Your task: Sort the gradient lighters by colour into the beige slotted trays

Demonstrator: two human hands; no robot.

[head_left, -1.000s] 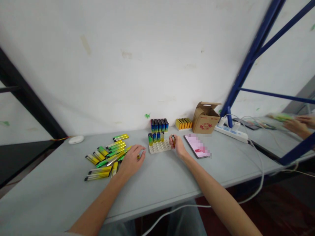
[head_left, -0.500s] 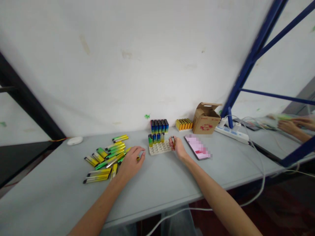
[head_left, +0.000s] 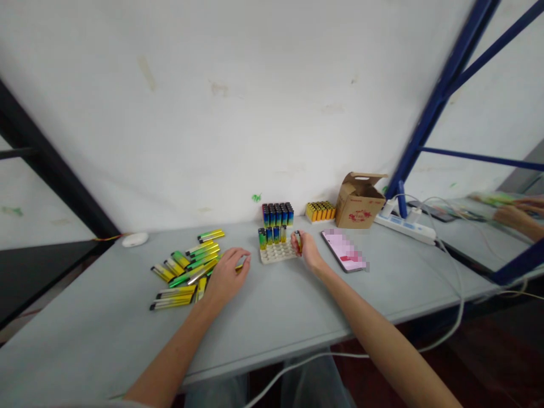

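My left hand [head_left: 227,275] rests at the right side of a loose pile of shiny yellow and green battery-like cylinders [head_left: 204,258]. Its fingers curl over a yellow cylinder [head_left: 239,268], partly hidden between thumb and fingers. My right hand [head_left: 306,249] is closed around another cylinder [head_left: 299,243], dark on top, held upright at the right end of a pale holed tray [head_left: 276,255]. Several blue, green and yellow cylinders [head_left: 270,236] stand upright along the tray's back row; its front holes show.
Behind stand a block of upright blue cylinders [head_left: 278,215] and one of orange cylinders [head_left: 321,212]. An opened cardboard box [head_left: 359,208], a phone [head_left: 343,249] and a power strip [head_left: 408,226] are to the right. A white oval object [head_left: 135,239] lies far left.
The view has shifted slightly, so the table things sit a little higher and further right. Both hands keep nearly the same pose and place relative to the tray and pile.
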